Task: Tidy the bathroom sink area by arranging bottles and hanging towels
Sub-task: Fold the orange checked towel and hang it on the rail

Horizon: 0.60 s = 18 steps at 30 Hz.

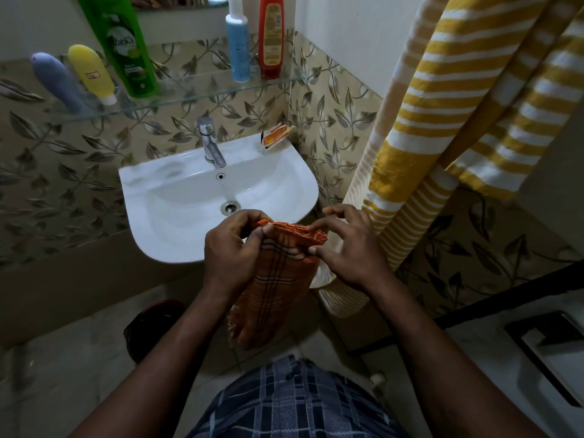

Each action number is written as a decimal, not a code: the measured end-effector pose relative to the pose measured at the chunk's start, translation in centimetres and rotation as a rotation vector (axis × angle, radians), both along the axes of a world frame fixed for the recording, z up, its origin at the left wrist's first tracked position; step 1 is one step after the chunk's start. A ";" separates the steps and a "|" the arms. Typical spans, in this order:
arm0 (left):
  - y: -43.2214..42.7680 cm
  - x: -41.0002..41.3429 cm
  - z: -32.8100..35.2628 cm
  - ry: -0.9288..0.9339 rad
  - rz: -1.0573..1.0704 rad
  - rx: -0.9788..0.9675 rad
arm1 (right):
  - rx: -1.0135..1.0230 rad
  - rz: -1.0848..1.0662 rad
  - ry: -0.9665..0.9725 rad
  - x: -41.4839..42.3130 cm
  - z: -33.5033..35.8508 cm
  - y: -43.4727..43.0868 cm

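An orange checked towel [274, 286] hangs folded in front of the white sink [177, 197], its fringed end pointing at the floor. My left hand [230, 245] grips its folded top edge on the left. My right hand [350, 248] pinches the same edge on the right with thumb and fingertips. On the glass shelf [196, 96] above the tap stand a lilac bottle [57, 82], a yellow bottle [91, 72], a green bottle [121, 45], a blue-and-white bottle [237, 42] and a red bottle [271, 36].
A yellow-and-white striped towel [448, 105] hangs down the right wall beside the sink. A chrome tap [211, 143] and an orange soap in a dish [276, 137] sit on the sink's back rim. A dark bin [151, 327] stands on the floor under the sink.
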<state>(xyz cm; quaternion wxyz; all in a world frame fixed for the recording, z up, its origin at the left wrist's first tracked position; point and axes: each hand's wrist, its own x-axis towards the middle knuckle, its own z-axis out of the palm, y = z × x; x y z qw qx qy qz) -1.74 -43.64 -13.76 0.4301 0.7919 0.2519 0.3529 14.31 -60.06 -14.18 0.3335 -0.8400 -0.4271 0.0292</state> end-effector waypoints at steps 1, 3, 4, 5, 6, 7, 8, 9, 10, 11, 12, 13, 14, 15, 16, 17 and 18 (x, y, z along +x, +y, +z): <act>0.0 0.0 0.2 -0.008 -0.007 -0.017 | -0.025 0.041 -0.017 -0.1 -0.1 0.3; -0.2 0.0 0.4 -0.025 -0.021 -0.055 | -0.053 0.074 -0.064 -0.4 -0.1 1.0; -0.2 -0.1 0.4 -0.031 -0.025 -0.068 | -0.058 0.083 -0.074 -0.5 0.0 1.2; -0.2 -0.1 0.4 -0.033 -0.027 -0.078 | -0.059 0.095 -0.078 -0.5 0.1 1.3; -0.2 -0.2 0.4 -0.032 -0.028 -0.086 | -0.066 0.109 -0.079 -0.6 0.2 1.4; -0.2 -0.3 0.4 -0.028 -0.032 -0.092 | -0.088 0.125 -0.090 -0.7 0.2 1.5; -0.1 -0.4 0.4 -0.022 -0.038 -0.095 | -0.123 0.140 -0.106 -0.8 0.3 1.6; -0.1 -0.4 0.4 -0.015 -0.044 -0.093 | -0.169 0.151 -0.124 -0.8 0.4 1.6; 0.0 -0.5 0.4 -0.009 -0.049 -0.088 | -0.232 0.155 -0.137 -0.7 0.6 1.6; 0.1 -0.6 0.4 -0.004 -0.047 -0.084 | -0.317 0.153 -0.147 -0.6 0.7 1.6; 0.3 -0.7 0.5 0.001 -0.038 -0.083 | -0.410 0.146 -0.161 -0.4 1.0 1.6; 0.7 -0.8 0.6 0.009 -0.024 -0.080 | -0.487 0.138 -0.175 -0.2 1.2 1.5; 1.1 -1.0 0.7 0.020 -0.006 -0.069 | -0.527 0.128 -0.183 0.0 1.4 1.3; 1.5 -1.2 0.6 0.034 0.013 -0.053 | -0.529 0.118 -0.180 0.2 1.6 1.1; 1.8 -1.3 0.6 0.049 0.030 -0.040 | -0.513 0.114 -0.182 0.4 1.7 1.0; 2.0 -1.4 0.5 0.057 0.042 -0.037 | -0.499 0.115 -0.200 0.5 1.9 0.9; 2.2 -1.5 0.3 0.061 0.053 -0.040 | -0.492 0.121 -0.224 0.5 2.1 0.9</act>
